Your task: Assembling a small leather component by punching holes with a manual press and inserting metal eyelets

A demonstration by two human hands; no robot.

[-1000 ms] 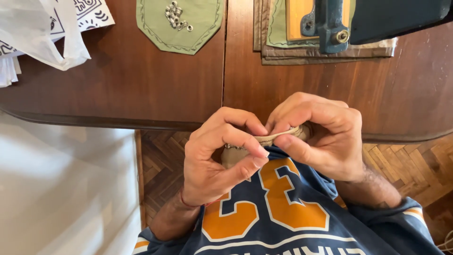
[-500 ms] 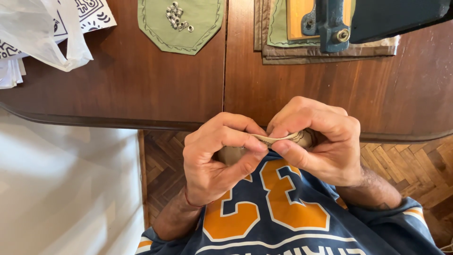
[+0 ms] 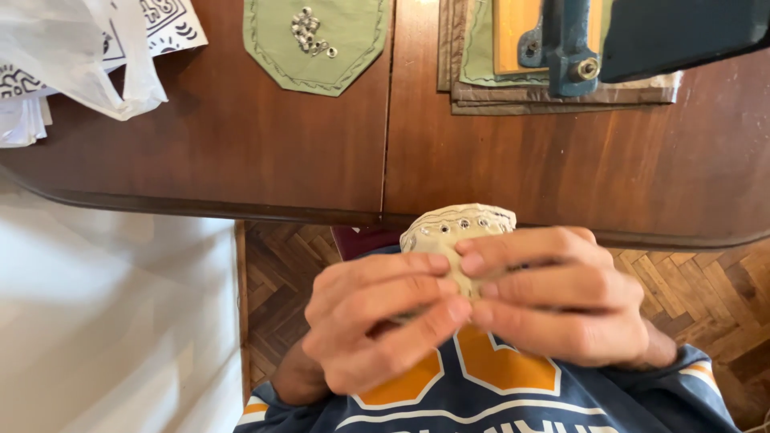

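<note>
- Patch (image 3: 457,227) w/ eyelets now stood up above both hands; earlier lay low, edge-on.
- Left hand (image 3: 377,321) & right hand (image 3: 553,301): fingers (image 3: 417,289) pinched patch.
- Counter (image 3: 241,152) unchanged.
</note>
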